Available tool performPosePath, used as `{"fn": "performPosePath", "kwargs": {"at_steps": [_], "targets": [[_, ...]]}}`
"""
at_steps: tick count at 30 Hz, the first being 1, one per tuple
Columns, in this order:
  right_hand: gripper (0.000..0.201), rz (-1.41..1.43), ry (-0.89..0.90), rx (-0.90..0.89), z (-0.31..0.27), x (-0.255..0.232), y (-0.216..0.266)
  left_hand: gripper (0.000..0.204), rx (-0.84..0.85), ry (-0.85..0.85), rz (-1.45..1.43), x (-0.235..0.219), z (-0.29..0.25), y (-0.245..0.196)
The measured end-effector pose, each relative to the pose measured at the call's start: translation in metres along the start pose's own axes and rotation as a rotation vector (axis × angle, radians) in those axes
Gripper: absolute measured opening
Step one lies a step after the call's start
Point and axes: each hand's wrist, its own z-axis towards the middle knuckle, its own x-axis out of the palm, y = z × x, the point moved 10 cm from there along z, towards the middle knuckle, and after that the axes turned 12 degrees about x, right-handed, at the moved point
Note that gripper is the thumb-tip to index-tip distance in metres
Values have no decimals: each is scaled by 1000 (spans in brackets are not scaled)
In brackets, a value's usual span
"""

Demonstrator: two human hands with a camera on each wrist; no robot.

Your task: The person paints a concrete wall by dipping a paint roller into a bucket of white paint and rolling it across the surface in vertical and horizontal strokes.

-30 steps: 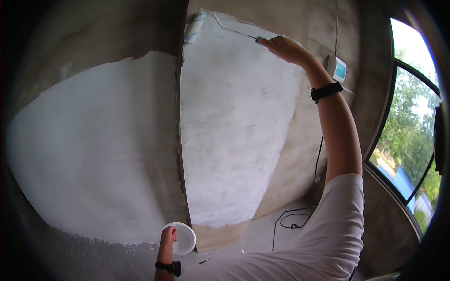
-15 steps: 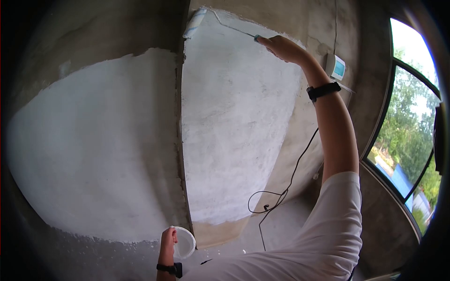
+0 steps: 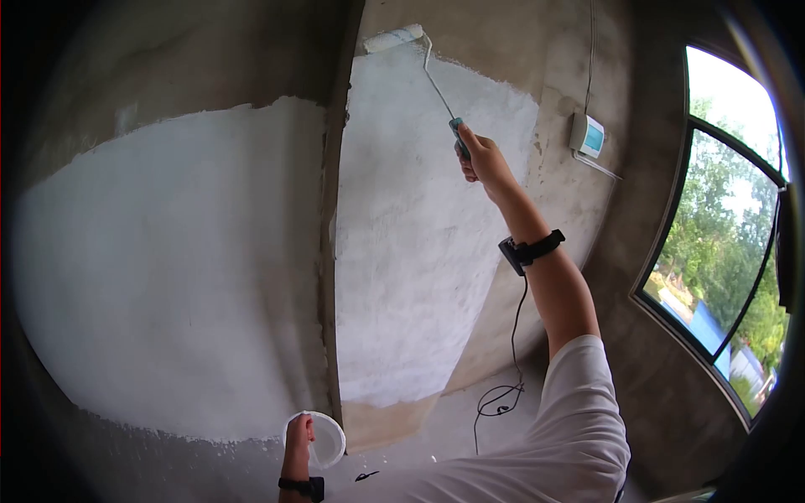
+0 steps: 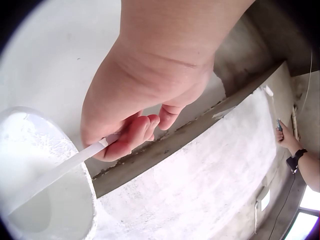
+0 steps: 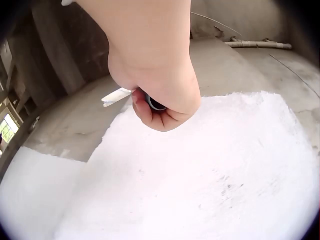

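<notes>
My right hand (image 3: 486,163) grips the teal handle of a paint roller (image 3: 394,38). The roller's white sleeve lies nearly level at the upper edge of the white paint on the wall panel (image 3: 419,226). In the right wrist view the fingers of the right hand (image 5: 160,107) curl round the handle, whose round end shows, and the roller sleeve (image 5: 116,96) sticks out beyond. Low in the head view, my left hand (image 3: 298,440) holds a white bucket (image 3: 337,440) by its handle. The left wrist view shows its fingers curled round the pale bucket handle (image 4: 60,172), with whitish paint inside.
A second white-painted wall (image 3: 176,277) lies left of the corner edge. To the right are a small wall box with a screen (image 3: 589,137) and a window (image 3: 713,226). A black cable (image 3: 511,369) hangs from the right wristband down toward the floor.
The right hand has come down and slightly left. The roller has swung from a steep tilt at the panel's left edge to nearly level, a little further right. The left hand still holds the bucket.
</notes>
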Motion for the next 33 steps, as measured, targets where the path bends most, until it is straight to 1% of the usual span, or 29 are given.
{"fn": "performPosePath", "kwargs": {"at_steps": [1,3,4,7,9,10,12,13,15,19,21,25,29,33], "targets": [[50,102,-7,22,-6,12,-1,26,0,8,2,-2,1,0],[49,368,128,83,-10,48,-11,27,-40,4,-30,-3,2,6],[47,445,152,93,-12,63,-12,27,-43,11,-30,-3,2,8],[46,512,104,73,-11,95,-10,27,-9,39,-23,-3,3,2],[46,525,91,56,-8,114,-5,27,-58,35,-32,-6,-1,3],[46,546,52,68,-5,118,-6,27,-66,37,-28,-9,-4,4],[47,587,-14,74,-2,125,-5,27,-70,62,-48,-9,-4,0],[47,587,-19,72,0,128,-4,27,-70,67,-46,-12,-3,1],[49,627,-60,105,7,131,-7,24,-60,141,8,-11,-5,2],[50,606,-68,108,16,140,-4,25,-71,105,-26,-17,-7,4],[50,607,-111,164,17,144,-8,25,-70,131,-30,-17,-4,9],[50,601,-142,163,9,147,-21,25,-67,161,-15,-17,-5,11],[51,515,-142,173,-1,145,-36,25,-86,153,-14,-19,-8,16],[51,507,-143,158,-1,142,-28,24,-102,183,6,-19,-11,19]]}}
